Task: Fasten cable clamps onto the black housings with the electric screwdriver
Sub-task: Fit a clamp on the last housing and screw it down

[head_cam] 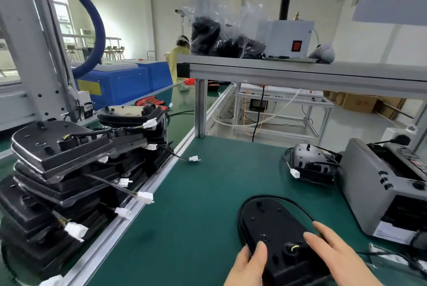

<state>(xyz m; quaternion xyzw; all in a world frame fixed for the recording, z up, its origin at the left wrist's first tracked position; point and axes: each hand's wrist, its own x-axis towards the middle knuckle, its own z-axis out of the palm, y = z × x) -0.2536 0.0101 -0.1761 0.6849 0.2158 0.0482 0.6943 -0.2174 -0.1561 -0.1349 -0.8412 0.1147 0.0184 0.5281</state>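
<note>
A black oval housing (272,223) lies flat on the green mat (196,216) at the bottom centre, with a thin black cable looped round its far edge. My left hand (248,265) grips its near left edge, thumb on top. My right hand (335,251) rests on the housing's right side with straight fingers. A grommet with a yellow-green wire (293,248) sits between the two hands. No electric screwdriver or cable clamp is visible.
A tall pile of black housings (69,170) with white connectors fills the left side beyond an aluminium rail (147,191). A grey housing (309,161) and a grey machine (379,193) stand right. An overhead shelf (300,71) carries a bag of black parts (221,38).
</note>
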